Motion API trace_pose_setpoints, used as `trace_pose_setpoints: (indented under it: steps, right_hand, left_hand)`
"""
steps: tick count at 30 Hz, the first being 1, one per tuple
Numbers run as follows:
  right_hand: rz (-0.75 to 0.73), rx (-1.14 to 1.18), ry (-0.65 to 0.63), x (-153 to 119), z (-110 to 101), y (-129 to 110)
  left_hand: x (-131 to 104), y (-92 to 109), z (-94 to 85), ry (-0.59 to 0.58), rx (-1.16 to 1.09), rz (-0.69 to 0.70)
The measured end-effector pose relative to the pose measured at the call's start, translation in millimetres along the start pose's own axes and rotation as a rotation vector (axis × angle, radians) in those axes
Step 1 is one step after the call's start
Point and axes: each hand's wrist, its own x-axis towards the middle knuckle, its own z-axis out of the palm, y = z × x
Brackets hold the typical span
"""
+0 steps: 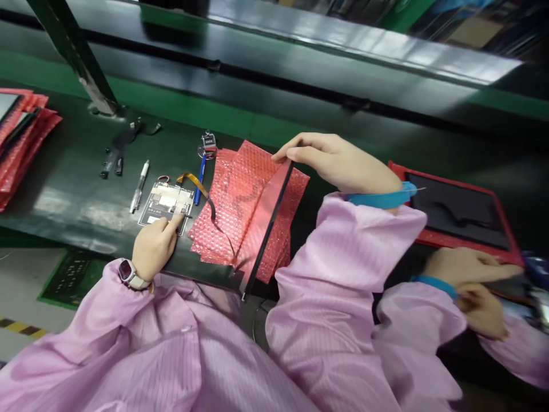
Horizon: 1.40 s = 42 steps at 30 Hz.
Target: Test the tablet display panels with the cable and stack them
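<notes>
My left hand [155, 246] rests at the near edge of a small circuit board [165, 201]. Its index finger is stretched onto the board and the other fingers are curled; whether they hold anything is hidden. My right hand [332, 160] pinches the far end of a thin screen panel [271, 220], tilted up on edge with its black rim towards me. An orange flat cable [189, 176] leaves the board and continues as a dark strip towards the panel. Beneath the panel, several red bubble-wrap bags [231, 189] lie overlapping.
A blue pen [199, 180], a metal tally counter [208, 143] and a white pen [140, 186] lie near the board. Dark cable pieces [122, 143] are further left. Red-wrapped panels [28, 149] are stacked at far left. A co-worker's hands [472, 274] work at right, near a red-framed screen [458, 209].
</notes>
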Motion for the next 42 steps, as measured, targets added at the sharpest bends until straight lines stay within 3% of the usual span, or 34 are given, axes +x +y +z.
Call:
trace_pose_setpoints:
  steps: [3,12,16,22,27,31,35,42]
  right_hand:
    - [0.023,0.012,-0.003,-1,0,-1]
    - [0.044,-0.034,0.016,-2,1,-5]
    - [0.043,-0.033,0.129,-7,4,2]
    - [0.221,0.056,0.191,-16,12,-7]
    - [0.335,0.155,0.198,-24,4,-15]
    - [0.264,0.31,0.133,-42,-24,6]
    - [0.117,0.488,0.168,-51,-44,38]
    - [-0.001,0.722,0.328,-18,-29,68]
  left_hand:
    - [2,2,-3.8,-0.063,0.067,0.045]
    - [3,0,-2.0,-0.065,0.069,0.076]
    - [0,-2,-1.2,0.007,-0.013,0.079]
    - [1,-4,-0.3,0.055,-0.244,0.524]
    - [7,-5,3.0,0.014,-0.318,0.599]
    - [9,-7,1.3,0.065,-0.284,0.659]
    - [10,-8,0.4,0.046,-0.285,0.707]
    - [15,-15,2.9,0.034,-0.292,0.75]
